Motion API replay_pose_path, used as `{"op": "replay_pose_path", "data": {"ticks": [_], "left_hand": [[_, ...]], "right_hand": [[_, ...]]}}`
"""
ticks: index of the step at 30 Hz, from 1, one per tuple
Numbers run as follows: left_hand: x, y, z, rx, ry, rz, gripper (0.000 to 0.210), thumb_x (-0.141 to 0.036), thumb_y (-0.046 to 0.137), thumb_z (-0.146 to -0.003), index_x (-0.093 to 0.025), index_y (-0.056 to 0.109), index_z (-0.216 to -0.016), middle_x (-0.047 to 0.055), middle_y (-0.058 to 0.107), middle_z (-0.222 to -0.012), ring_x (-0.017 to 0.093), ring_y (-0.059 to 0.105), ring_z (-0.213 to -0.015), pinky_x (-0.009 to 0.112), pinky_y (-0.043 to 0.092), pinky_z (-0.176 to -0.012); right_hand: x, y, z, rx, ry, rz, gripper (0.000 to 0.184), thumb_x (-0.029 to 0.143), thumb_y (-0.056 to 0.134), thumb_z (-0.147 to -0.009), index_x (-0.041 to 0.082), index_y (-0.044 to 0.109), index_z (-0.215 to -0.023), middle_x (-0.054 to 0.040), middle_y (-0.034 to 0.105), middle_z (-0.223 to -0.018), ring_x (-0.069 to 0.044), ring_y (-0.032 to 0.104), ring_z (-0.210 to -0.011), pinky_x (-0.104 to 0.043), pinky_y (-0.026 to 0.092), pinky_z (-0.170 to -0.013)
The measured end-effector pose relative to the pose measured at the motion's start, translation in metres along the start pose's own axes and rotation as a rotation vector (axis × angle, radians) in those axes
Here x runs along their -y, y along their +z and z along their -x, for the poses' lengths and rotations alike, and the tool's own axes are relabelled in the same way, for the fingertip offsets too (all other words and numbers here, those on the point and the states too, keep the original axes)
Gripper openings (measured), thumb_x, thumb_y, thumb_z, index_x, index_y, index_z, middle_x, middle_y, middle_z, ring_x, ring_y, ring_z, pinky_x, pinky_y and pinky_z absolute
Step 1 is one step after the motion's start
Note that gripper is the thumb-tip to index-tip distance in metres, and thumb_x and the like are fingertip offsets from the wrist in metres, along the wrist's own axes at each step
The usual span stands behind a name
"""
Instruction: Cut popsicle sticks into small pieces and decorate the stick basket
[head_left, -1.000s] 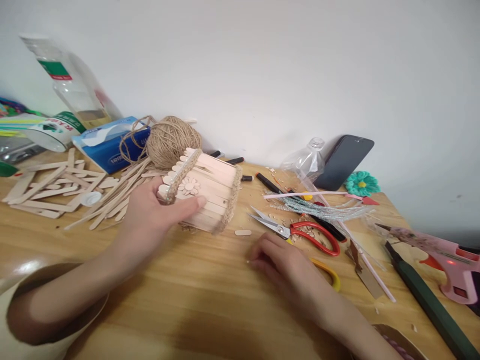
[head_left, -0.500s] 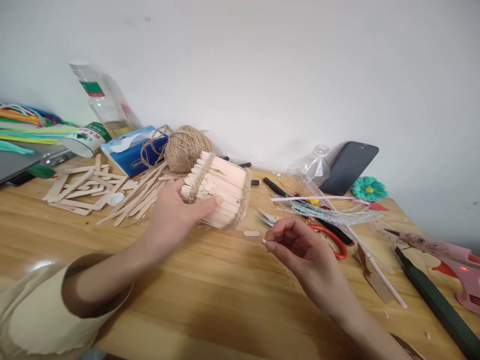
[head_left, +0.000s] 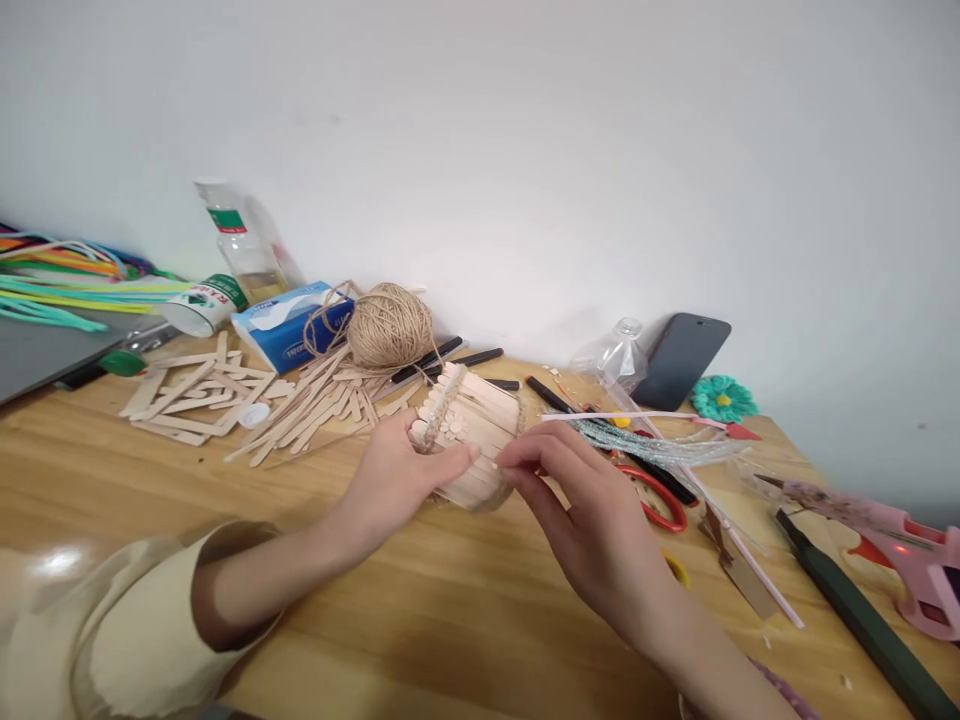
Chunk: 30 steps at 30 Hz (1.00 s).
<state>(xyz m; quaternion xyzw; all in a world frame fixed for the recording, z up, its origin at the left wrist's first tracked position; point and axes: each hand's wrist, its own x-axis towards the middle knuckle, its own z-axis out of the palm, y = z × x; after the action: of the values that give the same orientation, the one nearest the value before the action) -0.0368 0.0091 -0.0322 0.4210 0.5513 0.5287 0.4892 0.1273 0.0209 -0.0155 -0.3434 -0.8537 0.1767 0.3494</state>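
Note:
My left hand [head_left: 409, 475] grips a small holder made of craft sticks [head_left: 487, 420] side by side, tilted above the table. Twine trims both its ends, and a little wooden flower [head_left: 452, 426] sits on its face near the scalloped end. My thumb lies across the sticks; the other fingers are hidden behind. Against the opposite end, my right hand [head_left: 574, 500] has thumb and forefinger pinched together at the stick surface. A tiny pale piece of wood seems to be in that pinch, mostly covered by the fingertips.
A ball of twine [head_left: 390, 325], a blue tissue pack [head_left: 289, 335] and loose craft sticks [head_left: 315, 400] lie at left. To the right are red-handled scissors [head_left: 667, 510], tinsel stems [head_left: 652, 445], a phone [head_left: 682, 358], a dark green tool [head_left: 862, 610] and a pink glue gun [head_left: 892, 530].
My right hand has come up to the stick holder, bringing its pinched fingertips against the face. The holder and my left hand sit lower and farther right in view, which has shifted.

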Motion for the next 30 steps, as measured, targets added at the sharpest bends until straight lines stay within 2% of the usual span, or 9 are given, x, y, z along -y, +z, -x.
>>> {"op": "replay_pose_path", "data": {"ticks": [7,13,19,25,30], "left_hand": [[0.0031,0.0003,0.0011,0.022,-0.032,0.087,0.011,-0.021,0.07,-0.063,-0.017,0.064,-0.072,-0.004,0.066,-0.064,0.013,0.059,-0.057,0.021,0.046,-0.053],[0.0047,0.0007,0.0012,0.044,-0.041,0.173,0.017,-0.025,0.072,-0.064,-0.016,0.064,-0.076,-0.002,0.067,-0.068,0.015,0.061,-0.061,0.024,0.048,-0.058],[0.0056,-0.0001,0.0023,0.082,-0.033,0.234,0.024,-0.03,0.074,-0.064,-0.015,0.064,-0.081,0.0,0.067,-0.071,0.017,0.061,-0.065,0.027,0.049,-0.062],[0.0048,0.0006,0.0015,0.12,0.0,0.252,0.02,-0.031,0.072,-0.068,-0.017,0.064,-0.08,-0.002,0.067,-0.071,0.014,0.059,-0.065,0.024,0.047,-0.062],[0.0063,0.0015,0.0035,0.134,-0.002,0.272,0.017,-0.032,0.067,-0.074,-0.019,0.064,-0.086,-0.001,0.069,-0.08,0.016,0.061,-0.077,0.025,0.048,-0.071]], "right_hand": [[-0.0008,0.0046,-0.001,-0.03,-0.053,0.109,0.016,0.014,0.045,-0.088,0.018,0.058,-0.08,-0.0049,0.056,-0.078,-0.017,0.054,-0.072,-0.028,0.045,-0.062],[0.0007,0.0077,0.0018,-0.135,-0.104,0.212,0.017,0.016,0.046,-0.089,0.019,0.06,-0.081,-0.0048,0.058,-0.075,-0.017,0.056,-0.071,-0.029,0.046,-0.061],[-0.0012,0.0085,0.0019,-0.113,-0.103,0.194,0.016,0.013,0.047,-0.088,0.018,0.06,-0.079,-0.0037,0.057,-0.073,-0.016,0.055,-0.068,-0.027,0.046,-0.06],[-0.0022,0.0066,0.0019,-0.129,-0.113,0.181,0.014,0.012,0.049,-0.087,0.016,0.06,-0.08,-0.0039,0.057,-0.074,-0.016,0.055,-0.069,-0.026,0.044,-0.061],[-0.0049,0.0083,0.0039,-0.132,-0.099,0.183,0.011,0.01,0.05,-0.087,0.016,0.059,-0.083,-0.0042,0.057,-0.078,-0.016,0.054,-0.074,-0.027,0.044,-0.065]]}}
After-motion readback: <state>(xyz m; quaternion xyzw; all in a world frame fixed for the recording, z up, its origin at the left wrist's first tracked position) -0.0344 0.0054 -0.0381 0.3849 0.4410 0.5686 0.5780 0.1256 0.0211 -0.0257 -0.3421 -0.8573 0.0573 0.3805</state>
